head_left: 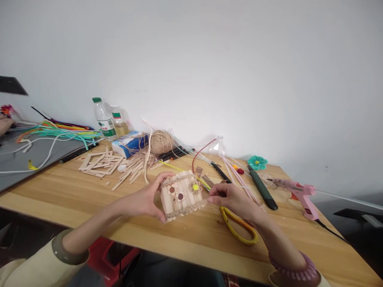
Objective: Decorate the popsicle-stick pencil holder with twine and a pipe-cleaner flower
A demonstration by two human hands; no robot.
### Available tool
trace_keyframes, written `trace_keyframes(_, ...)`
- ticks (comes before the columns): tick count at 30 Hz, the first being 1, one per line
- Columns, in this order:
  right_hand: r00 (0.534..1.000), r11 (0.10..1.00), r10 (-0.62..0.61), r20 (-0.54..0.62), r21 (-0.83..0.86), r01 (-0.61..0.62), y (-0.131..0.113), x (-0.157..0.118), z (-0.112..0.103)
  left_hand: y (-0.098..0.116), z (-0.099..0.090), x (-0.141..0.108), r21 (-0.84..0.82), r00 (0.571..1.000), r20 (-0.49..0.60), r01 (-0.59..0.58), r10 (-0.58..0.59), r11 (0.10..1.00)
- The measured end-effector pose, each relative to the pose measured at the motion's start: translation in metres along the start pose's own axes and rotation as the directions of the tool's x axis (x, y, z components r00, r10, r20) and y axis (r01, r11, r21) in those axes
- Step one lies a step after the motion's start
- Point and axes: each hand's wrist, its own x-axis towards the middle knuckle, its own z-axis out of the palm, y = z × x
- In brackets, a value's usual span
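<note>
A small panel of wooden sticks (187, 195) is held tilted above the table's front part. Twine runs along two of its edges, and it bears two brown dots, a yellow dot and small twine shapes. My left hand (146, 199) grips its left side, thumb below and fingers above. At the panel's right edge is my right hand (229, 197), its thumb and index finger pinched together; whatever lies between those fingertips is too small to make out. Yellow-handled scissors (239, 229) lie under and beside my right hand.
Loose sticks (101, 163), a twine ball (161, 142), bottles (105, 121) and markers (178, 152) stand or lie behind. At right are a green cutter (262, 189) and pink glue gun (302, 195) with its cord. Another person's hand (4, 124) shows far left near pipe cleaners (66, 129).
</note>
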Motion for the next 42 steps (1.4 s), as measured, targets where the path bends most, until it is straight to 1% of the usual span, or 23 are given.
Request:
trace_keyframes(5,0.999,0.987,0.012,0.050,0.160,-0.019,0.007,0.009,0.013,-0.014,-0.004,-0.003,-0.038,1.000,-0.010,-0.021,0.021,0.999)
trace_keyframes(7,0.998,0.976,0.022,0.063,0.217,-0.035,0.009,0.013,0.016,-0.020,-0.004,-0.003,-0.079,0.999,-0.027,-0.031,0.029,0.996)
trace_keyframes(10,0.996,0.957,0.044,0.084,0.283,-0.066,0.009,0.018,0.019,-0.030,-0.002,0.000,-0.202,0.997,-0.050,-0.071,0.063,0.977)
trace_keyframes(13,0.996,0.941,0.043,0.080,0.331,-0.067,0.005,0.018,0.022,-0.035,0.004,0.002,-0.376,0.992,-0.080,-0.124,0.102,0.918)
trace_keyframes(15,0.999,0.933,0.020,0.028,0.358,-0.029,-0.001,0.016,0.025,-0.031,0.008,0.002,-0.477,0.985,-0.135,-0.156,0.103,0.865)
trace_keyframes(17,0.998,0.930,-0.019,-0.060,0.365,0.040,-0.009,0.013,0.028,-0.021,0.012,0.001,-0.559,0.977,-0.205,-0.171,0.064,0.812)
trace_keyframes(19,0.984,0.934,-0.074,-0.160,0.336,0.125,-0.016,0.008,0.029,-0.009,0.016,0.000,-0.633,0.966,-0.259,-0.172,0.003,0.755)
trace_keyframes(22,0.950,0.941,-0.170,-0.260,0.243,0.235,-0.027,0.002,0.028,0.001,0.022,-0.002,-0.726,0.957,-0.286,-0.180,-0.053,0.664)
trace_keyframes(24,0.918,0.943,-0.251,-0.305,0.138,0.304,-0.032,-0.001,0.027,-0.001,0.025,-0.005,-0.779,0.954,-0.291,-0.192,-0.073,0.596)
trace_keyframes(25,0.893,0.937,-0.309,-0.328,0.057,0.345,-0.034,-0.003,0.026,-0.003,0.026,-0.006,-0.805,0.953,-0.291,-0.198,-0.083,0.559)
trace_keyframes(28,0.786,0.866,-0.500,-0.362,-0.231,0.444,-0.039,-0.008,0.027,-0.012,0.029,-0.010,-0.863,0.952,-0.296,-0.234,-0.073,0.449)
trace_keyframes(31,0.704,0.794,-0.598,-0.384,-0.406,0.454,-0.040,-0.012,0.031,-0.015,0.031,-0.013,-0.893,0.960,-0.279,-0.246,-0.035,0.377)
trace_keyframes(33,0.633,0.744,-0.657,-0.410,-0.488,0.456,-0.040,-0.014,0.035,-0.014,0.033,-0.013,-0.912,0.967,-0.255,-0.232,-0.025,0.337)
trace_keyframes(35,0.569,0.700,-0.704,-0.425,-0.553,0.452,-0.040,-0.015,0.041,-0.011,0.035,-0.012,-0.922,0.964,-0.263,-0.244,-0.025,0.299)
trace_keyframes(37,0.530,0.668,-0.733,-0.428,-0.600,0.439,-0.040,-0.016,0.047,-0.008,0.039,-0.009,-0.922,0.953,-0.300,-0.278,-0.043,0.270)
trace_keyframes(39,0.506,0.641,-0.753,-0.422,-0.645,0.416,-0.040,-0.017,0.053,-0.005,0.042,-0.006,-0.919,0.942,-0.328,-0.302,-0.067,0.254)
trace_keyframes(42,0.469,0.605,-0.775,-0.424,-0.711,0.358,-0.040,-0.016,0.060,0.000,0.046,-0.003,-0.911,0.934,-0.345,-0.310,-0.091,0.271)
